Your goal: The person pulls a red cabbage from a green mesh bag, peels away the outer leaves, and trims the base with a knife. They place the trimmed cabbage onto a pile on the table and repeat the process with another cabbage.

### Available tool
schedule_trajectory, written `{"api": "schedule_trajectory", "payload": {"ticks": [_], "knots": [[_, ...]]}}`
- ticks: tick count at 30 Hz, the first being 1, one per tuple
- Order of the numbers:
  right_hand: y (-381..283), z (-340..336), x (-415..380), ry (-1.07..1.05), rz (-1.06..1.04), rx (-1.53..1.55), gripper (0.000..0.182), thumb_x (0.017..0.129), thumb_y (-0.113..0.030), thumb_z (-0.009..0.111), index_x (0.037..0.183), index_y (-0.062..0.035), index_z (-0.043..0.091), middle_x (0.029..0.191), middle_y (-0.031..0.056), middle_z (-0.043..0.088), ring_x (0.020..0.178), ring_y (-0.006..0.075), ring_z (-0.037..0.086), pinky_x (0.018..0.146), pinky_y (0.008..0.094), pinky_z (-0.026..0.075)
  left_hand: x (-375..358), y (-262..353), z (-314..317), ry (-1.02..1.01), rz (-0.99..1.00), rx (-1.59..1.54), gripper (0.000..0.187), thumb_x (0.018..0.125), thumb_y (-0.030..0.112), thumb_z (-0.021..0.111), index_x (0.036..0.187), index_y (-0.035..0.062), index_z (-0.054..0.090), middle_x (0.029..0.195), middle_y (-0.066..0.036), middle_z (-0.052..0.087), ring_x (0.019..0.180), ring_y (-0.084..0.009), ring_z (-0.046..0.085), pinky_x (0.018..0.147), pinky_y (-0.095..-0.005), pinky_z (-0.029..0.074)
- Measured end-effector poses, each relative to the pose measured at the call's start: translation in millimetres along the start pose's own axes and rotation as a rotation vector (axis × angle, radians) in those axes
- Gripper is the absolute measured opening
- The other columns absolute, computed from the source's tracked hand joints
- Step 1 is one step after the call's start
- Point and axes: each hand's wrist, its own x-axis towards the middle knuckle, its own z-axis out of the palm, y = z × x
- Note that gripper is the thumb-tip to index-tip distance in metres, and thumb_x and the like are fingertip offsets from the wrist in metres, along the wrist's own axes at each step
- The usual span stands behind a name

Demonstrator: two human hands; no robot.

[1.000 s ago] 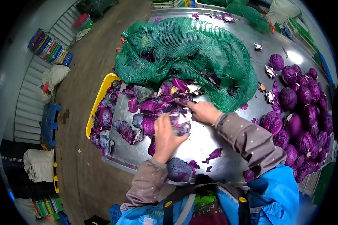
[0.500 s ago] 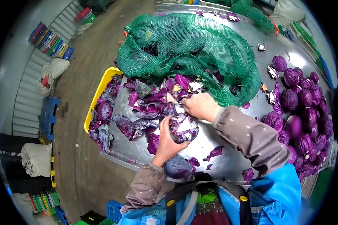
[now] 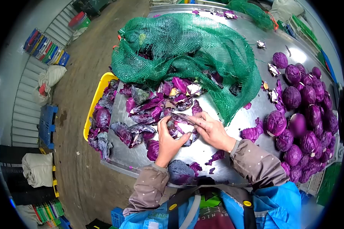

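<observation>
While the left hand (image 3: 168, 142) curls its fingers and thumb around a trimmed purple cabbage (image 3: 176, 128), the right hand (image 3: 213, 131) has its fingers closed on a thin dark item (image 3: 182, 115) at the cabbage's far side, blade or leaf being unclear. Cabbage location: above the metal surface (image 3: 233, 116), near and just left of its middle. Loose leaves (image 3: 146, 111): purple, scattered left and beyond the hands. Net bag (image 3: 179, 49): green, slack, lying across the far side. Yellow crate (image 3: 98, 93): at the left edge, filled with leaves. Cabbage pile (image 3: 308, 94): round purple heads, heaped at right. Bluish leafy piece (image 3: 180, 172): at the near edge.
</observation>
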Motion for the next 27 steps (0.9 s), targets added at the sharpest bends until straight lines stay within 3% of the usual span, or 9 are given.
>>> {"api": "schedule_trajectory", "payload": {"ticks": [4, 9, 13, 15, 17, 20, 22, 24, 27], "knots": [[6, 10, 7, 0.051, -0.006, -0.365, 0.050, 0.080, -0.008, 0.058, 0.127, -0.0224, 0.050, 0.090, 0.0104, 0.050, 0.070, 0.0293, 0.060, 0.053, 0.0391, 0.049, 1, 2, 11, 0.075, 0.027, 0.045, 0.074, 0.063, 0.022, 0.079, 0.121, -0.0023, 0.041, 0.112, -0.017, 0.044, 0.107, -0.0309, 0.045, 0.093, -0.0399, 0.038], [29, 7, 37, -0.093, 0.248, -0.346, 0.028, 0.082, -0.019, 0.059, 0.109, -0.0107, 0.058, 0.079, 0.0178, 0.064, 0.075, 0.0358, 0.063, 0.066, 0.0471, 0.049, -1, 8, 12, 0.071, 0.113, 0.103, 0.074, 0.061, 0.022, 0.079, 0.120, -0.0024, 0.041, 0.110, -0.017, 0.044, 0.106, -0.0315, 0.045, 0.093, -0.0394, 0.038], [62, 17, 33, -0.067, 0.403, -0.272, 0.022, 0.083, -0.023, 0.061, 0.099, -0.0069, 0.059, 0.080, 0.0207, 0.064, 0.079, 0.0386, 0.063, 0.070, 0.0478, 0.048, 2, -17, -21, -0.202, 0.003, -0.122, 0.079, 0.062, 0.017, 0.078, 0.129, 0.0006, 0.039, 0.122, -0.015, 0.044, 0.119, -0.0275, 0.042, 0.103, -0.0355, 0.032], [55, 22, 24, -0.153, 0.492, -0.172, 0.024, 0.084, -0.024, 0.062, 0.098, -0.0052, 0.058, 0.080, 0.0218, 0.064, 0.081, 0.0405, 0.062, 0.071, 0.0482, 0.048, -7, -29, -32, -0.147, -0.021, -0.029, 0.080, 0.065, 0.022, 0.078, 0.132, 0.0035, 0.038, 0.123, -0.016, 0.041, 0.119, -0.0305, 0.041, 0.101, -0.0386, 0.034], [47, 17, 14, -0.216, 0.465, 0.008, 0.031, 0.085, -0.026, 0.062, 0.107, -0.0046, 0.057, 0.082, 0.0233, 0.064, 0.083, 0.0413, 0.062, 0.073, 0.0477, 0.047, -17, -33, -27, -0.003, -0.246, -0.371, 0.079, 0.072, 0.029, 0.076, 0.135, 0.0032, 0.035, 0.128, -0.017, 0.038, 0.122, -0.0290, 0.038, 0.105, -0.0390, 0.029], [36, 6, 6, -0.253, 0.394, -0.035, 0.035, 0.087, -0.024, 0.060, 0.118, -0.0088, 0.055, 0.091, 0.0201, 0.063, 0.082, 0.0388, 0.062, 0.073, 0.0467, 0.048, -19, -31, -14, 0.076, -0.177, -0.294, 0.084, 0.074, 0.030, 0.075, 0.136, -0.0028, 0.029, 0.129, -0.019, 0.037, 0.124, -0.0306, 0.036, 0.105, -0.0409, 0.028], [17, -5, 6, -0.012, 0.204, -0.140, 0.039, 0.088, -0.018, 0.057, 0.126, -0.0143, 0.051, 0.102, 0.0145, 0.059, 0.079, 0.0352, 0.062, 0.069, 0.0437, 0.050, -12, -18, -15, 0.029, -0.091, -0.085, 0.088, 0.068, 0.030, 0.078, 0.136, 0.0019, 0.030, 0.128, -0.019, 0.035, 0.122, -0.0327, 0.037, 0.104, -0.0414, 0.030], [7, -10, 9, -0.007, 0.086, -0.155, 0.040, 0.088, -0.016, 0.056, 0.128, -0.0165, 0.050, 0.104, 0.0125, 0.056, 0.077, 0.0335, 0.061, 0.067, 0.0416, 0.051, -2, -5, -17, -0.055, 0.036, 0.104, 0.093, 0.062, 0.027, 0.081, 0.137, 0.0065, 0.030, 0.127, -0.019, 0.034, 0.120, -0.0335, 0.038, 0.103, -0.0419, 0.033], [-3, -15, 7, -0.038, -0.083, -0.265, 0.050, 0.082, -0.009, 0.058, 0.130, -0.0221, 0.050, 0.103, 0.0083, 0.055, 0.074, 0.0289, 0.061, 0.058, 0.0372, 0.052, 6, -7, -6, -0.043, -0.056, -0.216, 0.094, 0.062, 0.027, 0.081, 0.136, 0.0023, 0.030, 0.123, -0.019, 0.045, 0.115, -0.0319, 0.046, 0.101, -0.0398, 0.036]]}}
